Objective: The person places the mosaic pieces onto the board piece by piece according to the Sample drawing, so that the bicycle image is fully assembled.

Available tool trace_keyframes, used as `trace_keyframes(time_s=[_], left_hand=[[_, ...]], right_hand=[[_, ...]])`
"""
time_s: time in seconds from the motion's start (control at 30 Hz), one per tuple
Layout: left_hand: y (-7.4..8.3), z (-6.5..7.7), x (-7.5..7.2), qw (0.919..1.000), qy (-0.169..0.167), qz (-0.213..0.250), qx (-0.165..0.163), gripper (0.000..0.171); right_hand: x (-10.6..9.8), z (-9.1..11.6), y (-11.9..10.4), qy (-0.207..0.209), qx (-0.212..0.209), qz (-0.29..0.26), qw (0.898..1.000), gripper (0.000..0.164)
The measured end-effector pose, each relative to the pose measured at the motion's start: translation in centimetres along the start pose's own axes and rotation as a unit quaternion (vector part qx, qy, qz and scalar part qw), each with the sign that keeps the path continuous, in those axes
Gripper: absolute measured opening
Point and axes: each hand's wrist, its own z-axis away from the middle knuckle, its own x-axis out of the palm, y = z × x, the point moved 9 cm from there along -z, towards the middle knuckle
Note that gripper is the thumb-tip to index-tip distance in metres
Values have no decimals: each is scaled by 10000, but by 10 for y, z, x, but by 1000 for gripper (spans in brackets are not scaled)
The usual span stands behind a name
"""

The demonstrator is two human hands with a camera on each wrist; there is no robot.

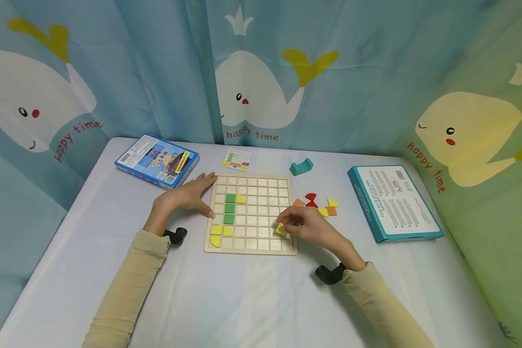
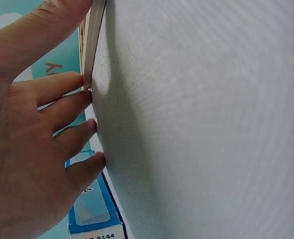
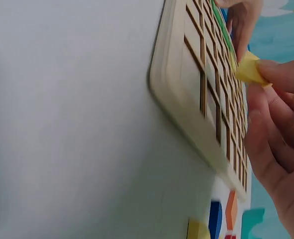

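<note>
A wooden grid board [image 1: 252, 232] lies on the table. My left hand [image 1: 187, 195] spreads its fingers along the board's left edge, thumb near the rim; the left wrist view has fingertips touching the edge. My right hand [image 1: 309, 224] pinches a small yellow piece [image 3: 250, 69] between thumb and fingers, above the lower right cells. Three green squares [image 1: 229, 208] form a column on the board, with a yellow quarter-circle piece [image 1: 240, 198] right of the top one. Three more yellow rounded pieces [image 1: 216, 229] sit in the lower left corner.
Loose red pieces [image 1: 311, 198], orange squares [image 1: 332, 211] and yellow pieces [image 1: 332, 203] lie right of the board. Behind it are a pattern card [image 1: 237, 159] and a teal notched block [image 1: 301, 166]. A blue box [image 1: 156, 162] stands left, a teal box [image 1: 396, 203] right.
</note>
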Motion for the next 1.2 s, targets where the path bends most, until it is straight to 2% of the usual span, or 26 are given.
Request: trace_keyframes(time_s=[0.13,0.27,0.43,0.63,1.03,1.2], left_hand=[[1,0,-1,10000,-25,-56,-1,112],[1,0,-1,10000,-40,-74,-12,113],[2,-2,-2,10000,-3,-68,32,113],[0,-3,-1,10000,-20,-61,7,113],[-3,0,-2,10000,-11,-40,-57,113],[-3,0,-2,10000,4,-12,-30,113]], right_hand=[[11,-7,-5,-199,-192,-339,9990,21],[23,-14,-11,-426,-352,-585,9968,20],[35,-22,-17,-581,-316,-785,9947,17],[49,-30,-27,-557,-407,-836,9941,17],[86,-46,-47,-510,-290,-706,9958,9],[97,-49,-55,-477,-244,-875,9947,7]])
